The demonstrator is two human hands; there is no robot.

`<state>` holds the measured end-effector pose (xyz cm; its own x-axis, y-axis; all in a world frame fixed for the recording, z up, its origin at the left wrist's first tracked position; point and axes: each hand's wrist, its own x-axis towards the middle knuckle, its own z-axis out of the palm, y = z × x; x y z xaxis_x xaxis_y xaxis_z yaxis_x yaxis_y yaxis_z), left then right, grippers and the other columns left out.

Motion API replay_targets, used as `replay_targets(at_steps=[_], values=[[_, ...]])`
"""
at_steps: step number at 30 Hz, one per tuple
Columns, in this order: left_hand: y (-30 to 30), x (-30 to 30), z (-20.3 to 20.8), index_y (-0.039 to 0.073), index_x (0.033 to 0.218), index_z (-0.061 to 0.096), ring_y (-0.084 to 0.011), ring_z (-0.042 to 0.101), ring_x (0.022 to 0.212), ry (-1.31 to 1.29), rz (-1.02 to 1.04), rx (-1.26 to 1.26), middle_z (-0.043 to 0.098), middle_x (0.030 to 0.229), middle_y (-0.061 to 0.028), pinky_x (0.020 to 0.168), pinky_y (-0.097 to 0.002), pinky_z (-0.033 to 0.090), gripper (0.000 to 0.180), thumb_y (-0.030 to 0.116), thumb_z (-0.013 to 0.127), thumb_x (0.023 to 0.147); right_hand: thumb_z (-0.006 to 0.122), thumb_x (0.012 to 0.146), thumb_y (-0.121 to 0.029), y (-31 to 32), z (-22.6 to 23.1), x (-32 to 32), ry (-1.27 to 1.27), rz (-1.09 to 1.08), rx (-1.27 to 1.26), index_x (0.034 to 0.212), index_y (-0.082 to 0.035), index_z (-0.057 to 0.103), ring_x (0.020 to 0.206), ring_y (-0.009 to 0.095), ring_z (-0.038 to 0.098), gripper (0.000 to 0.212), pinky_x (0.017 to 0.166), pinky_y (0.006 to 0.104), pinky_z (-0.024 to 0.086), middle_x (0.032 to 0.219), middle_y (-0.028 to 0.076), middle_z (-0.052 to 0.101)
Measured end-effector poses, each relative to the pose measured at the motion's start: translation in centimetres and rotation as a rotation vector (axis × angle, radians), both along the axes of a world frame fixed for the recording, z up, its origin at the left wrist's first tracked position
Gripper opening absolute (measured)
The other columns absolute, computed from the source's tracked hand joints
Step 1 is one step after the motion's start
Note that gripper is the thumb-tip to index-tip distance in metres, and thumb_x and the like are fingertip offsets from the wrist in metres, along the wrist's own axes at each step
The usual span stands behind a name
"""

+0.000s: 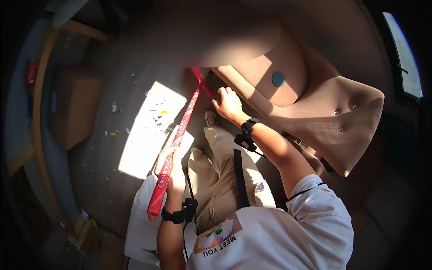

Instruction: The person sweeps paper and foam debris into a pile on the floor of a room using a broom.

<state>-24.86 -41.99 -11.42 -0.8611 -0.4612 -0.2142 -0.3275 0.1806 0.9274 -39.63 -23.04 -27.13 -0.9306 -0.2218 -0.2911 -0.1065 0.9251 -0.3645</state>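
My left hand [173, 168] is wrapped round the lower part of a long red pole [182, 123] with a hanging loop at its near end. The pole slants up and away to a pink-red part [204, 85], whose far end is lost in a dark blur, so I cannot tell the tool's kind. My right hand [230, 105] hovers beside that pink-red part, near the sofa's edge. Its thumb and fingers are loosely bent and apart, with nothing seen between them. White paper scraps [157, 112] lie on the sunlit floor left of the pole.
A brown buttoned sofa [310, 114] stands to the right, with a dark round disc [278, 79] on it. At left are a cardboard box [78, 105] and a wooden frame [38, 99]. A white surface [139, 225] lies beside my left arm. More scraps [114, 108] dot the grey floor.
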Motion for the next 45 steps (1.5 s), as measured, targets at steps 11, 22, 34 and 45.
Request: replay_targets(at_steps=[11, 22, 34, 45], values=[[0.9, -11.0, -4.9, -0.002, 0.096, 0.057, -0.0235, 0.05, 0.106, -0.232, -0.27, -0.109, 0.054, 0.108, -0.0185, 0.086, -0.0288, 0.04, 0.017, 0.002, 0.058, 0.079, 0.064, 0.068, -0.032, -1.0, -10.9, -11.0, 0.083, 0.401, 0.352, 0.121, -0.015, 0.043, 0.13, 0.028, 0.015, 0.059, 0.102, 0.054, 0.009, 0.135, 0.005, 0.031], [1.3, -13.1, -8.0, -0.003, 0.096, 0.056, -0.0222, 0.055, 0.098, -0.188, -0.131, 0.061, 0.053, 0.109, -0.0221, 0.084, -0.0296, 0.043, 0.02, -0.005, 0.057, 0.077, 0.059, 0.066, -0.013, 0.7, -14.4, -14.7, 0.029, 0.497, 0.189, 0.094, -0.013, 0.055, 0.1, 0.028, 0.048, 0.028, 0.089, 0.0416, 0.035, 0.096, 0.006, 0.054], [-4.8, -17.5, -4.2, -0.005, 0.091, 0.053, -0.0238, 0.053, 0.098, -0.188, -0.048, -0.191, 0.054, 0.105, -0.0192, 0.083, -0.0322, 0.044, 0.012, -0.006, 0.053, 0.079, 0.055, 0.063, -0.008, 0.9, -12.5, -10.5, -0.032, 0.466, 0.058, 0.091, -0.009, 0.06, 0.096, 0.028, 0.047, 0.029, 0.089, 0.0384, 0.034, 0.097, 0.01, 0.056], [-11.7, -21.2, 4.8, -0.007, 0.092, 0.052, -0.0267, 0.056, 0.095, -0.056, -0.304, -0.329, 0.048, 0.113, -0.0248, 0.067, -0.0284, 0.054, 0.013, -0.001, 0.05, 0.081, 0.048, 0.081, -0.03, -6.7, -5.7, -10.8, -0.5, -0.292, -0.471, 0.097, -0.004, 0.054, 0.085, 0.032, 0.054, 0.031, 0.079, 0.0408, 0.044, 0.101, 0.015, 0.055]])
